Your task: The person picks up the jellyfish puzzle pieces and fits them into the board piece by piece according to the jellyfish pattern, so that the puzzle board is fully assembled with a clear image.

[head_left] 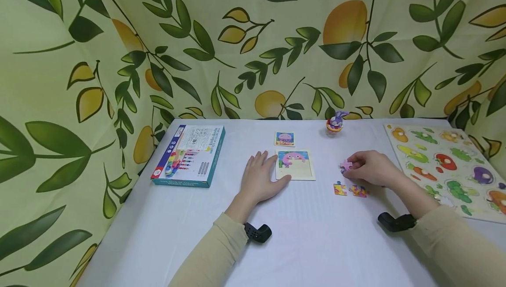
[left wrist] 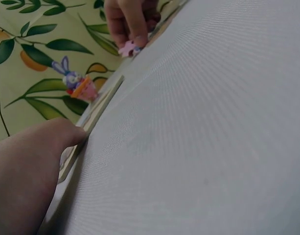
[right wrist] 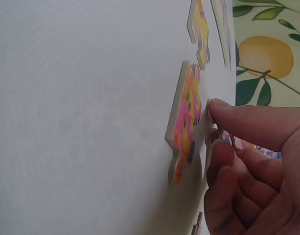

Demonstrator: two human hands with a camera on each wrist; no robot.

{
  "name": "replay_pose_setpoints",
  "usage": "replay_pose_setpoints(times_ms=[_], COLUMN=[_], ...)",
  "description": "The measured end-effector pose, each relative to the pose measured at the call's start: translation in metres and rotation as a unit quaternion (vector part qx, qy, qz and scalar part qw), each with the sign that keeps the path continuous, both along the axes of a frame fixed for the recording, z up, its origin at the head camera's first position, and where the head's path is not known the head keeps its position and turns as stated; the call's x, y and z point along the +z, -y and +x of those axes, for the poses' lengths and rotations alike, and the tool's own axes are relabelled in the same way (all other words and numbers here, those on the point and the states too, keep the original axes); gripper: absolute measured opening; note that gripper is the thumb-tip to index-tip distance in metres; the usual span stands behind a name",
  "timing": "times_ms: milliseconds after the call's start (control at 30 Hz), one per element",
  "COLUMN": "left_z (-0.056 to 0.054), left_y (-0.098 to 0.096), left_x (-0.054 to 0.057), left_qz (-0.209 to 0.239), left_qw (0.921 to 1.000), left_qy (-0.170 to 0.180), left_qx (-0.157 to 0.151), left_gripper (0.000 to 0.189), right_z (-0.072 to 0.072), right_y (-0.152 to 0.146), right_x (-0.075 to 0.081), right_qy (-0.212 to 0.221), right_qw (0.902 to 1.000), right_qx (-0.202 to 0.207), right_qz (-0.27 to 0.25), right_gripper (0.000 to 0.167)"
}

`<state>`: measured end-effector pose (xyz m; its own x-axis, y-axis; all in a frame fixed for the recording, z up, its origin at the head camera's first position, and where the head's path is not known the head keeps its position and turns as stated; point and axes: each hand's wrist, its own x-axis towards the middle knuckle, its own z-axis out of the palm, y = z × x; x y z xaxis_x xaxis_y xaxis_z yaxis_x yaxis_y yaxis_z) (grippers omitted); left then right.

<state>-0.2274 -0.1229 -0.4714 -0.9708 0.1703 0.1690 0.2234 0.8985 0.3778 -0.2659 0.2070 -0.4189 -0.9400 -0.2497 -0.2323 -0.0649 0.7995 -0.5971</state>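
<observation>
My left hand [head_left: 258, 180] lies spread on the table, its thumb and fingertips at the left edge of a small square puzzle board [head_left: 302, 172]. The upper part of that board carries a pink cartoon picture; its lower part is bare and pale. To the right, my right hand [head_left: 373, 168] pinches a pink puzzle piece [head_left: 346, 165] between thumb and fingers; the left wrist view shows the piece [left wrist: 125, 49] under the fingertips. Two loose yellow and pink puzzle pieces, one [head_left: 340, 189] left of the other [head_left: 359, 191], lie just below this hand.
A small picture card [head_left: 284, 139] lies behind the board. Farther back stands a purple rabbit figurine [head_left: 335, 122] in a cup. A flat game box [head_left: 189, 155] sits at left, and a large fruit and vegetable board [head_left: 446, 164] at right. Patterned cloth [head_left: 245, 80] hangs behind the table.
</observation>
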Motion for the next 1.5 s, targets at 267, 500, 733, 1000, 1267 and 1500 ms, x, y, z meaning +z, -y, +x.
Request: replay_pose_setpoints(times_ms=[267,500,733,1000,1267,1500], left_z=[0.000,0.002,0.000,0.001,0.001,0.001], left_y=[0.001,0.001,0.001,0.001,-0.001,-0.001], left_x=[0.002,0.003,0.002,0.003,0.003,0.003], left_qz=[0.004,-0.003,-0.003,-0.004,-0.009,-0.009], left_qw=[1.0000,0.9999,0.9999,0.9999,0.9998,0.9998], left_qy=[0.002,0.011,0.015,0.010,0.018,0.016], left_qx=[0.000,0.004,0.006,0.007,0.008,0.008], left_gripper=[0.079,0.079,0.079,0.079,0.081,0.080], right_z=[-0.001,-0.003,-0.004,-0.008,-0.014,-0.020], right_y=[0.013,0.027,0.043,0.064,0.077,0.083], right_x=[0.002,0.001,0.002,0.002,0.005,0.006], right_qy=[-0.023,-0.005,-0.001,0.000,-0.021,-0.028], right_qw=[0.9997,0.9996,0.9991,0.9983,0.9971,0.9969], right_qx=[0.011,0.007,0.006,0.022,0.054,0.041], right_qz=[-0.002,-0.027,-0.041,-0.054,-0.048,-0.062], right_gripper=[0.044,0.038,0.040,0.033,0.032,0.030])
